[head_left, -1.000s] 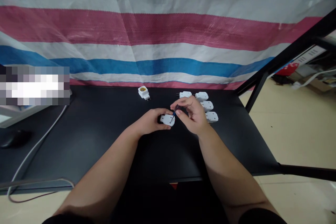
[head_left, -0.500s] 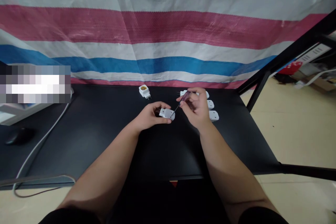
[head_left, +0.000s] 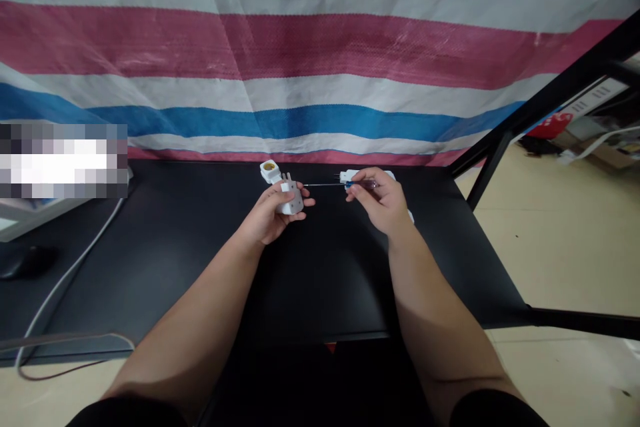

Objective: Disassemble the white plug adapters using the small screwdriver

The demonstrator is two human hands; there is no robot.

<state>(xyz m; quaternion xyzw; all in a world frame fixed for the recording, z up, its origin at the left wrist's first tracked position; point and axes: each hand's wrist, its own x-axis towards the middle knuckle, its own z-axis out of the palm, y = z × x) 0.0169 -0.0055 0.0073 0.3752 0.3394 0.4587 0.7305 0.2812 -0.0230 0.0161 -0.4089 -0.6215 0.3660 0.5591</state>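
Note:
My left hand (head_left: pixel 270 215) holds a white plug adapter (head_left: pixel 292 200) with its metal prongs pointing up and away. In my right hand (head_left: pixel 384 202) is a screwdriver (head_left: pixel 325 185), its clear and blue handle between the fingers and its thin shaft pointing left toward the held adapter. Whether the tip touches the adapter cannot be made out. Behind my left hand lies another white adapter (head_left: pixel 269 171) with a yellowish round recess. More white adapters (head_left: pixel 349 176) lie behind my right hand, largely hidden by it.
The black table (head_left: pixel 320 280) has a striped sheet (head_left: pixel 320 47) hanging behind it. At the left are a black mouse (head_left: pixel 29 261), a pale cable (head_left: pixel 75 265) and a white box (head_left: pixel 30 217). A black metal frame (head_left: pixel 493 167) stands at the right.
The held adapter has moved left and turned, so its prongs now point away. The screwdriver has left its face and swung to nearly level, pointing left.

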